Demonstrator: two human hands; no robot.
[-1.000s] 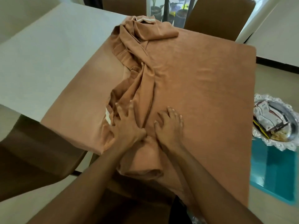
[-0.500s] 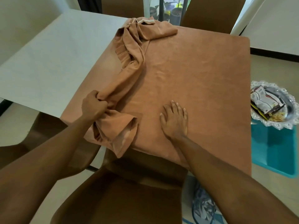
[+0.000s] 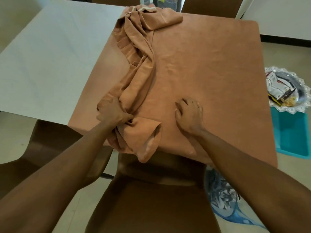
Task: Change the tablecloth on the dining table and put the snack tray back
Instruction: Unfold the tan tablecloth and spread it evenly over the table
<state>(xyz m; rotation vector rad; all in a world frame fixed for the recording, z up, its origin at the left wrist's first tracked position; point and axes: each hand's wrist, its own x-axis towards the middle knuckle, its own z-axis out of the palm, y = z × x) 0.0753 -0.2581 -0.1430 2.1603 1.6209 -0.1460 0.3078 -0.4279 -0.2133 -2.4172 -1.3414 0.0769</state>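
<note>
A tan-orange tablecloth (image 3: pixel 210 64) covers the right part of the white dining table (image 3: pixel 50 56). Its left portion is bunched into a long twisted fold that runs from the far edge to the near edge. My left hand (image 3: pixel 112 113) grips this bunch near the table's front edge, and a loose corner hangs below it. My right hand (image 3: pixel 189 115) rests on the flat cloth with its fingers curled against the fabric. The silver snack tray (image 3: pixel 301 81), holding snack packets, sits off the table at the right on a teal box.
A brown chair (image 3: pixel 151 199) stands right in front of me under the table edge, another brown chair (image 3: pixel 33 148) at the left. More chair backs show at the far side. A blue-patterned cloth (image 3: pixel 222 195) lies on the floor at the right. The teal box (image 3: pixel 292 135) stands beside the table.
My left hand took hold of the bunched fold and pulled it left, then shifted slightly back right. My right hand went from flat on the cloth to curled fingers.
</note>
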